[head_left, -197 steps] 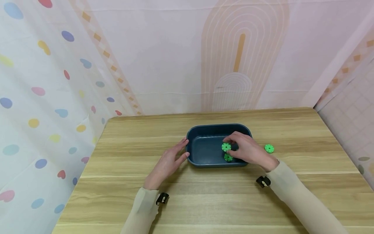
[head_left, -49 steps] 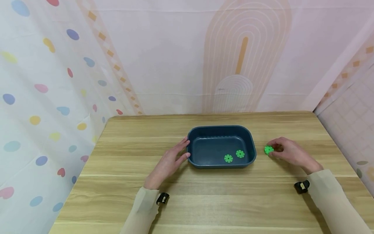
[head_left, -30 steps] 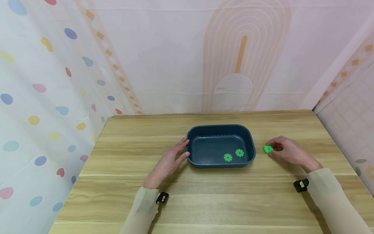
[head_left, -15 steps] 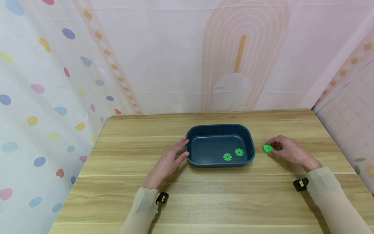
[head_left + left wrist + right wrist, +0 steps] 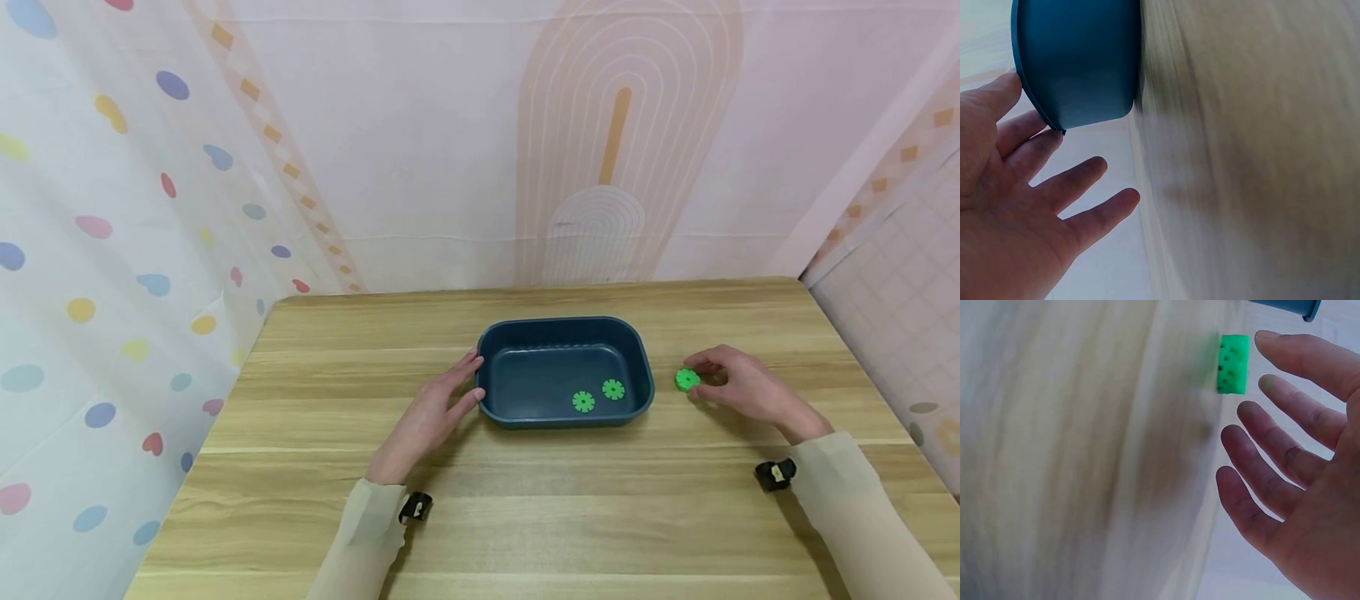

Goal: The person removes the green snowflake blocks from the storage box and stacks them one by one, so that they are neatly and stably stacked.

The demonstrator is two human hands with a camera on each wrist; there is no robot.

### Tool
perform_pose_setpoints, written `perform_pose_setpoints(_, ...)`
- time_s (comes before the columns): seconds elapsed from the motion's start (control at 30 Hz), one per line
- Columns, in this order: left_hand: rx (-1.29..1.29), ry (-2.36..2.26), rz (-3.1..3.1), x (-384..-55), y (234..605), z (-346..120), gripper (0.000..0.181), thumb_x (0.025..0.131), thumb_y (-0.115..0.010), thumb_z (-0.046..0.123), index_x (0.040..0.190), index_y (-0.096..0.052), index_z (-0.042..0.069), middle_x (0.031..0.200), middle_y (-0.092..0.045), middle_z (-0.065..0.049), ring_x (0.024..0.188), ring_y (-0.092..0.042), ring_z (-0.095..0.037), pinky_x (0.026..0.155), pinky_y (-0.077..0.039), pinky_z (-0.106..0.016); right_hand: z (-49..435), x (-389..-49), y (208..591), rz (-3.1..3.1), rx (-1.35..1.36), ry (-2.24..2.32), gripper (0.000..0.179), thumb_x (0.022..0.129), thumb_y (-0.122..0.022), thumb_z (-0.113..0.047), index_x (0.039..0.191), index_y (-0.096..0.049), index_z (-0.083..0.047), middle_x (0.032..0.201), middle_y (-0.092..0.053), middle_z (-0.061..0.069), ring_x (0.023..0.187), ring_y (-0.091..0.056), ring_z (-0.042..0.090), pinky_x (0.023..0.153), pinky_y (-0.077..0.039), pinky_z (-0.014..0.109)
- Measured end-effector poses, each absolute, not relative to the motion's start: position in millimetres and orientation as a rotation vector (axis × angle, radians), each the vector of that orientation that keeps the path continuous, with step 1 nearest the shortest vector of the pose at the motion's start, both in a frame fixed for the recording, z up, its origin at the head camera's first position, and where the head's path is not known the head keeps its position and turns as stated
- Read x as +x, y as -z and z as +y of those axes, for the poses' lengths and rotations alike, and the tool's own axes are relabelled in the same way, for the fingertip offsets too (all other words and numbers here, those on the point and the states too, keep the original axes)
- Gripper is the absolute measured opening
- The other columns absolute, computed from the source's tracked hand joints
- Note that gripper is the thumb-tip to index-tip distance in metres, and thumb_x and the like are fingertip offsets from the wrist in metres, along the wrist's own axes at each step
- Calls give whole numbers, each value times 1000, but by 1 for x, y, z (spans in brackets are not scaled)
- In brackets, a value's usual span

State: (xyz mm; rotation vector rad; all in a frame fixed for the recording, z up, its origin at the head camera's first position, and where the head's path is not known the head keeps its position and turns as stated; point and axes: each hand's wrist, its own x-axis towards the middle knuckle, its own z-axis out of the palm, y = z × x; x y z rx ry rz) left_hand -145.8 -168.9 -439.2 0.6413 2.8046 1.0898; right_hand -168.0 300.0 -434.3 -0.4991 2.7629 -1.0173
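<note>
In the head view, a dark blue rectangular tub (image 5: 555,420) stands mid-table with two flat green notched discs, a left one (image 5: 583,402) and a right one (image 5: 613,389), on its floor. My left hand (image 5: 423,421) touches the tub's left end with extended fingertips and thumb; the left wrist view has them at the rim. Right of the tub sits a short green stack of notched discs (image 5: 686,380). Around it, my right hand (image 5: 742,387) has its thumb and index finger bent. The right wrist view shows a small gap between those tips and the stack (image 5: 1234,364).
Everything stands on a light wood-grain table (image 5: 525,517). Behind it hangs a patterned curtain (image 5: 420,167), and more dotted curtain (image 5: 90,350) runs along the left side. Each wrist carries a small black strapped device.
Several seconds ago my right hand pinched a disc above the tub, with one disc inside. Now two lie inside, and that hand is at the stack. My left hand stays at the tub.
</note>
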Motion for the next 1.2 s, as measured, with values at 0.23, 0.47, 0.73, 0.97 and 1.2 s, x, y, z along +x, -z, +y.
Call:
perform_pose_setpoints(0.23,642,-1092,2800,-146,439,-169,54,109,-57,26,157,-44,6,167,-31,-7,150,-35,-31,120,-33,-51,288,-158,421,2796,-466,1007,39,99,-72,-13,132,-64,5,133,-62,27,124,-56,48,100,-48,66)
perform_pose_setpoints(0.47,645,-1092,2806,-146,439,-169,53,109,-57,25,157,-45,5,166,-32,-8,150,-36,-31,120,-34,-50,266,-152,409,2962,-625,1052,28,98,-73,-10,123,-70,2,124,-71,20,116,-64,40,96,-52,60)
perform_pose_setpoints(0.73,649,-1089,2810,-146,439,-169,53,109,-57,24,156,-45,6,166,-33,-7,150,-37,-30,120,-34,-50,243,-149,408,3057,-802,1125,26,92,-78,-3,117,-75,-3,115,-75,9,103,-69,27,86,-58,42)
perform_pose_setpoints(0.97,645,-1092,2811,-145,438,-169,53,109,-57,25,157,-45,6,166,-32,-6,150,-36,-30,120,-33,-50,224,-150,409,2981,-929,1099,28,89,-81,-5,116,-76,-6,113,-76,4,101,-70,24,87,-60,46)
perform_pose_setpoints(1.2,634,-1085,2813,-145,439,-169,53,109,-57,26,157,-45,8,167,-32,-5,150,-36,-30,120,-33,-51,209,-157,407,2835,-944,1030,30,92,-79,-8,122,-74,-8,120,-73,4,113,-68,28,96,-56,52)
